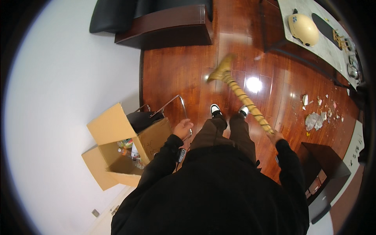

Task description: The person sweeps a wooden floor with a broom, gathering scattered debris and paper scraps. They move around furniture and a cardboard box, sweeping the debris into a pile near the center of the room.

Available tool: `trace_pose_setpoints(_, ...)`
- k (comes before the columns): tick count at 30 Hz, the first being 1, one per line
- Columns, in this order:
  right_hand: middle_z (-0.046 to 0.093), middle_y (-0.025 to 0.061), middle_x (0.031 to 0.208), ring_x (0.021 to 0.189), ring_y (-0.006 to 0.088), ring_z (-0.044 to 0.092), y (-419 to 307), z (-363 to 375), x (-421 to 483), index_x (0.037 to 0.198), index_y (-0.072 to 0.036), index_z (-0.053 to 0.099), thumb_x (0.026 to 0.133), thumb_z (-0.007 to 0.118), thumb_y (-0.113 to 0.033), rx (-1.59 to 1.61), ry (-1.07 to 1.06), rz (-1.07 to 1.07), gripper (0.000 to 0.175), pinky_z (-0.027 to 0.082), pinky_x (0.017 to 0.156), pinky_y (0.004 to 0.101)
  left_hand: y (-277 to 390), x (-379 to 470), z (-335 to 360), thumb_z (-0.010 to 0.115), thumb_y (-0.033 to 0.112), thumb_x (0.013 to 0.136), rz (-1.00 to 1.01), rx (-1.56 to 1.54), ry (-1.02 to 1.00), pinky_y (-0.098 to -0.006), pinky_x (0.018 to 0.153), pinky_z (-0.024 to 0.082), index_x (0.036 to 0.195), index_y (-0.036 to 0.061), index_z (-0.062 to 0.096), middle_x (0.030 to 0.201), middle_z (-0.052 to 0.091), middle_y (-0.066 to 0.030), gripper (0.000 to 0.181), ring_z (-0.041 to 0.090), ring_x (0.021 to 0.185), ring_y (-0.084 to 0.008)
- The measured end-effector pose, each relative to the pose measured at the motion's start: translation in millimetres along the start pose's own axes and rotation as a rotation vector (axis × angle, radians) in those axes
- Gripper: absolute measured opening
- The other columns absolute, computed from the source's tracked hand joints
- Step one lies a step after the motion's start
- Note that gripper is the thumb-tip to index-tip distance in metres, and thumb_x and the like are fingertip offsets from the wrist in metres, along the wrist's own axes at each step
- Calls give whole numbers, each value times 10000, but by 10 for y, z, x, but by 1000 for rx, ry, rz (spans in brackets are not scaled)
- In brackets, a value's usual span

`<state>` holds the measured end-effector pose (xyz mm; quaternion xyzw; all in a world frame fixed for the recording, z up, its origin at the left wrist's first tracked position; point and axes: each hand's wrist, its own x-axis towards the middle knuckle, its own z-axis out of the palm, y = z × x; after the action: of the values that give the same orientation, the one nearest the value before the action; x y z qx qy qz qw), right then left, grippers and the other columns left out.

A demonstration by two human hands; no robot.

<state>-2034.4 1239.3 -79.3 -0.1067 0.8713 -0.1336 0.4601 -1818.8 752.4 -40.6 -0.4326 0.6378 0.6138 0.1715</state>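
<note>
My right hand [275, 137] is closed round the lower end of a long yellow-brown handle wound with a dark spiral band. The handle belongs to what looks like a broom [246, 101]; its wide golden-brown head is motion-blurred, over the wooden floor beyond my shoes. My left hand [182, 128], fingers partly bent, is beside the curved chrome tube of a chair frame [182, 102]. Whether it touches the tube is unclear. An open cardboard box [155, 138] with plastic bottles and wrappers inside stands to the left, next to the dark chair seat [142, 120].
Scraps and crumpled clear plastic [314, 121] lie on the floor to the right. A stone-topped table [289, 32] at the upper right bears a cream helmet [304, 29]. A dark wood-sided sofa [173, 26] stands ahead, a dark cabinet [323, 161] at the lower right.
</note>
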Motion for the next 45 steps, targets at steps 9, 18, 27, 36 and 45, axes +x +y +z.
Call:
trace_pose_setpoints(9, 612, 219, 961, 934, 345, 577, -681, 1051, 1267, 1015, -37, 606, 817, 490, -464, -81, -272, -56, 485, 458, 774, 401, -337, -1084, -96, 601, 255, 816, -12, 283, 233, -317, 838, 441, 1133, -22, 504, 1054, 592, -173, 432, 570, 983, -242)
trace_pose_setpoints(18, 577, 200, 1084, 1034, 342, 537, 2607, 964, -470, 1172, -52, 514, 788, 500, -534, 163, -114, 357, 616, 426, 846, 402, -310, -958, 444, 573, 222, 845, 7, 388, 110, -300, 846, 433, 1181, -37, 458, 1077, 570, -143, 439, 550, 996, -207)
trace_pose_setpoints(27, 568, 150, 1038, 915, 260, 590, 3845, 883, -1549, 1136, -26, 511, 805, 461, -582, -89, -84, 820, 649, 483, 709, 370, 308, -814, 953, 589, 276, 827, 125, 403, 90, -309, 843, 436, 1175, -19, 475, 1088, 570, -166, 470, 555, 1002, -237)
trace_pose_setpoints(36, 613, 216, 919, 900, 360, 585, 3995, 827, -1752, 952, 7, 582, 760, 565, -552, -73, 219, 655, 591, 476, 739, 407, 330, -440, 1102, 601, 286, 815, 186, 233, 194, -318, 873, 417, 1165, -35, 482, 1100, 569, -163, 488, 539, 1033, -239)
trace_pose_setpoints(45, 450, 77, 473, 322, 188, 427, 1269, -1037, -1163, 808, -24, 483, 851, 515, -386, 537, -126, 369, 366, 308, 288, 334, 618, -114, 1089, 612, 276, 804, 228, 214, 299, -311, 870, 418, 1132, -42, 515, 1096, 574, -163, 467, 541, 1030, -239)
